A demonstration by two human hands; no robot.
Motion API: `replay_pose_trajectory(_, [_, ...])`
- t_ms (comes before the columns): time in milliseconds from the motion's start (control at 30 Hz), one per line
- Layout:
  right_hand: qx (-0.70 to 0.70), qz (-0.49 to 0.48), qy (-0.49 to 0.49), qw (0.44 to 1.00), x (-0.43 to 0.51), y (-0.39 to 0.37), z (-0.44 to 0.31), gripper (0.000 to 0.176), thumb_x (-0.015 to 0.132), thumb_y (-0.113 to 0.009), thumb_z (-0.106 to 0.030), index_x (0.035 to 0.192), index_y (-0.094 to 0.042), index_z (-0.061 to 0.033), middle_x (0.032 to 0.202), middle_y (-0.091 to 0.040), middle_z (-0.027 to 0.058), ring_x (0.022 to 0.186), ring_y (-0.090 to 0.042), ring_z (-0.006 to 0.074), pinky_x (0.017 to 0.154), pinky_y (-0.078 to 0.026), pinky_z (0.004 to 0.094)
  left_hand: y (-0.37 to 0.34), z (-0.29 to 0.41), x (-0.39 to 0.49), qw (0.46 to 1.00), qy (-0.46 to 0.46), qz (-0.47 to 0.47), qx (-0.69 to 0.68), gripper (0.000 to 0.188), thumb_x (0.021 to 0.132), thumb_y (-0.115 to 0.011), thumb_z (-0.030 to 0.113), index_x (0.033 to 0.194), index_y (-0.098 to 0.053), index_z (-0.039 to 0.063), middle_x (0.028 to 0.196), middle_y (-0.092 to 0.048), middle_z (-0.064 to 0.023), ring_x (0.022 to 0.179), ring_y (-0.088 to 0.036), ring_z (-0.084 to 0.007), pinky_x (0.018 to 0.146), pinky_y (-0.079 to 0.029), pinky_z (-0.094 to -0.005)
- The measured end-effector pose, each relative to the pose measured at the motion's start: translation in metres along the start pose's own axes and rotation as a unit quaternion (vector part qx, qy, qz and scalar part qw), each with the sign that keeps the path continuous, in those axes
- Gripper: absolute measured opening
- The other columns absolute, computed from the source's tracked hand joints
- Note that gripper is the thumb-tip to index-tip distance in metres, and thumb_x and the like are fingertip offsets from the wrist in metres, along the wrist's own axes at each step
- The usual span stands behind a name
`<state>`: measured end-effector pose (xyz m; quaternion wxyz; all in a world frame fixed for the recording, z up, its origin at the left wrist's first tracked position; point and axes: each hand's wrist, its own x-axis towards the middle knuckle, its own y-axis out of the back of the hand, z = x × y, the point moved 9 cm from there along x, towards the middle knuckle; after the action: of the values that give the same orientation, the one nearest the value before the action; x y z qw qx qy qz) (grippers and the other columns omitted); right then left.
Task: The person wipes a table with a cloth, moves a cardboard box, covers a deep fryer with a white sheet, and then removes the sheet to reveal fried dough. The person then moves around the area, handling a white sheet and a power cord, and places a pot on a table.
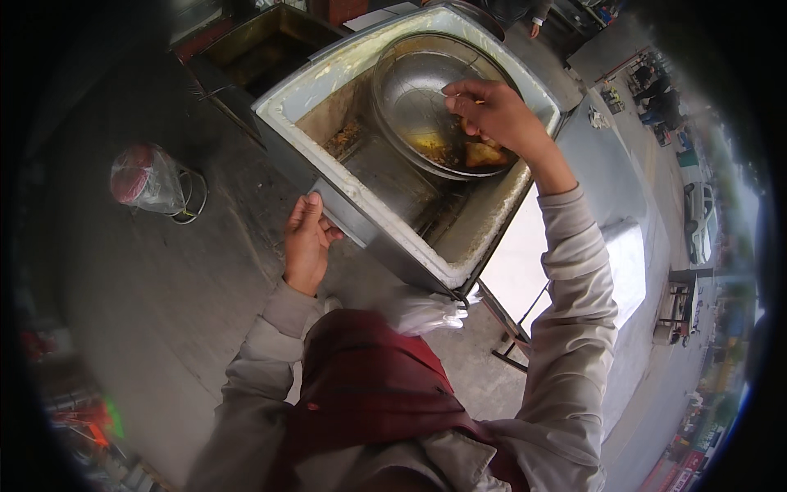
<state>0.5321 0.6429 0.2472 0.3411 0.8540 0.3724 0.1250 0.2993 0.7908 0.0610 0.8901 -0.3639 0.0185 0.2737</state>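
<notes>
My right hand (492, 117) hovers over a round metal bowl (409, 104), fingers bent; whether they hold anything is hard to tell. Yellow-brown fried pieces (484, 154) and some yellow residue lie low in the bowl, partly behind that hand. The bowl rests inside a deep, stained metal-sided bin (369, 203) with a thick, crusty white rim. My left hand (310, 237) is at the bin's near left outer side, thumb on the edge of a flat grey metal flap or plate (344, 215), fingers curled beneath it.
A red-topped stool (132, 175) wrapped in clear plastic stands at left. Beyond the bin is a dark, oily metal tray (264, 49). White plastic bags (430, 313) hang at the bin's near corner. A white-topped table (516, 264) adjoins on the right. Another person's hand (535, 29) shows at the top.
</notes>
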Motion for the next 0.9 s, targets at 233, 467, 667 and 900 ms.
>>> replay_pose_trajectory(233, [0.03,-0.041,0.047,0.998,0.032,-0.021,-0.033,0.021,0.09,-0.06,-0.015,0.105,-0.066,-0.0015,0.081,-0.064,0.0019,0.062,-0.055,0.0063,0.055,-0.044,0.0217,0.017,0.024,-0.006,0.99,0.047,0.029,0.133,0.024,0.098,-0.054,0.035,0.093,-0.056,0.011,0.078,-0.062,-0.002,0.061,-0.06,-0.0078,0.054,-0.045,-0.0217])
replay_pose_trajectory(467, [0.063,-0.177,0.2,0.962,-0.055,-0.069,-0.068,0.014,0.087,-0.061,-0.009,0.097,-0.065,-0.0001,0.079,-0.066,0.0109,0.069,-0.063,0.0228,0.068,-0.049,0.0324,0.013,0.146,0.015,0.905,-0.201,0.097,0.363,0.013,0.094,-0.061,0.018,0.088,-0.059,0.006,0.061,-0.051,0.0034,0.047,-0.042,-0.0017,0.041,-0.032,-0.0177])
replay_pose_trajectory(667, [0.012,-0.348,0.323,0.88,-0.133,-0.113,-0.11,0.03,0.087,-0.061,-0.015,0.114,-0.057,-0.0039,0.099,-0.059,0.0162,0.093,-0.059,0.0368,0.079,-0.047,0.0454,-0.069,0.214,0.093,0.732,-0.352,-0.006,0.583,0.026,0.088,-0.064,0.013,0.112,-0.058,0.005,0.074,-0.058,-0.0032,0.065,-0.055,-0.0116,0.056,-0.043,-0.026])
replay_pose_trajectory(900, [0.045,-0.227,0.226,0.946,-0.094,-0.079,-0.108,0.031,0.087,-0.062,-0.016,0.112,-0.059,0.0004,0.102,-0.063,0.0195,0.093,-0.061,0.0392,0.081,-0.047,0.0456,-0.125,0.181,0.234,0.525,-0.257,-0.152,0.797,0.025,0.083,-0.061,0.029,0.081,-0.066,0.005,0.084,-0.066,-0.0159,0.082,-0.063,-0.0339,0.072,-0.049,-0.0441])
